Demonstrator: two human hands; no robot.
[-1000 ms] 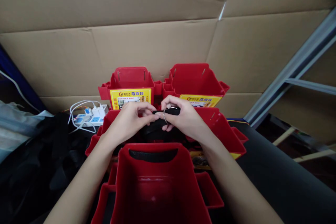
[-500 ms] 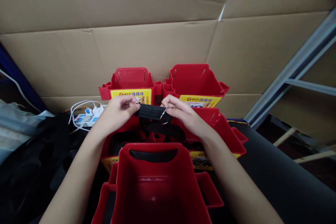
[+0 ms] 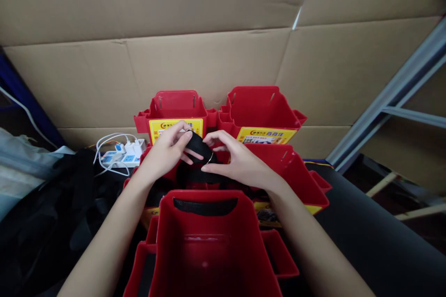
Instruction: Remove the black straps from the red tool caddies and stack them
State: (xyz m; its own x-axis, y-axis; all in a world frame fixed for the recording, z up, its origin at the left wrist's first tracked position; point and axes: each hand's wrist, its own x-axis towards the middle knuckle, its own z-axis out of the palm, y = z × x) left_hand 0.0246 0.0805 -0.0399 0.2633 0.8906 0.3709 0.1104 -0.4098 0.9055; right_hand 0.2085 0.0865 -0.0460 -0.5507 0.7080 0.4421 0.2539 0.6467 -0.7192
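Both hands have drawn together: the left hand [image 3: 163, 155] and right hand [image 3: 240, 164] now pinch the black strap [image 3: 198, 148], bunched between their fingers where it was stretched flat, its metal ring [image 3: 209, 158] at the right fingertips, above the red bin [image 3: 209, 241].

Head cam, close, looks fwd/down over red bins [image 3: 209, 241] toward cardboard wall [image 3: 209, 55].

Woven black strap [image 3: 199, 147] (matt cloth), glossy red plastic bins [image 3: 209, 241], cardboard wall [image 3: 209, 55].
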